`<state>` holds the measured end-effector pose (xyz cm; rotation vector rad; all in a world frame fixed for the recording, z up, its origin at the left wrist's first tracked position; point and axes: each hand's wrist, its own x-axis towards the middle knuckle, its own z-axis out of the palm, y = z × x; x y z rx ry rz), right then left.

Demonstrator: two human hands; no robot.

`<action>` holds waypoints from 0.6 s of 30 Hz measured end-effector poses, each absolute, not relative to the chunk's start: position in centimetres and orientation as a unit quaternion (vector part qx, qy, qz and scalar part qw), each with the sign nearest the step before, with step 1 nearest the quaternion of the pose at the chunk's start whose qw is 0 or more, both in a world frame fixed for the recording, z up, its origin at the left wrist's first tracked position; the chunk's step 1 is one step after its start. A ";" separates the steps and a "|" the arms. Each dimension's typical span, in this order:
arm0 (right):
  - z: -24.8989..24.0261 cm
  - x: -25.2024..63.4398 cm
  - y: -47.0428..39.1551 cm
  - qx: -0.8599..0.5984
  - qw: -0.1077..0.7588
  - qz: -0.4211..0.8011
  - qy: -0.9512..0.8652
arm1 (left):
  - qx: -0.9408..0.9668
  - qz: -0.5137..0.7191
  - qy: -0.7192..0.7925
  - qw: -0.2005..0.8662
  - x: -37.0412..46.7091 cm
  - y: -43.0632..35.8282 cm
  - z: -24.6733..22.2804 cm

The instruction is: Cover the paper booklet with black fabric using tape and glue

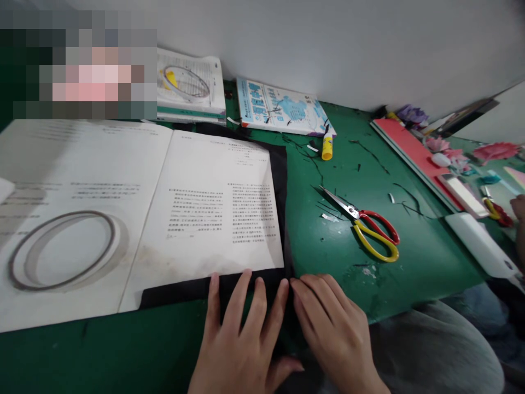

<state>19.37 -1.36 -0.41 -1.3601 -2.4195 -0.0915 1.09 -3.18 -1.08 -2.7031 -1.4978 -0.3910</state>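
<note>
An open book or printed sheet (200,213) lies on the table, its right page edged by a black sheet (280,186) whose lower margin is folded up over the page. My left hand (241,328) is spread, fingertips lying on that black lower strip. At the page's lower right corner my right hand (336,323) has its fingers pressed together on the black edge; its thumb is hidden. Scissors (355,213) with one red and one yellow handle rest to the right, blades slightly apart. On the left page sits a thin ring like a tape roll (116,241).
Behind are a thick book (192,113) bearing another ring, a blue and white book (283,106) and a yellow cylinder (327,148). Black scraps litter the green table (324,257). Rightward lie a red folder (404,150), pink flowers (496,151), a white case (479,243) and another person's hand (519,207).
</note>
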 end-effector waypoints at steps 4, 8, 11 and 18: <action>-0.3 19.4 -1.4 -0.480 0.178 -0.023 -0.859 | -0.872 -0.110 -0.478 0.013 1.1 -3.2 -1.1; -0.3 19.3 -1.4 -0.477 0.177 -0.019 -0.861 | -0.872 -0.114 -0.476 0.016 1.2 -3.3 -1.1; -0.3 19.3 -1.4 -0.482 0.182 -0.016 -0.857 | -0.859 -0.129 -0.495 0.005 1.5 -3.3 -1.1; -0.3 19.3 -1.4 -0.475 0.189 -0.016 -0.859 | -0.835 -0.147 -0.530 -0.020 2.3 -3.4 -0.9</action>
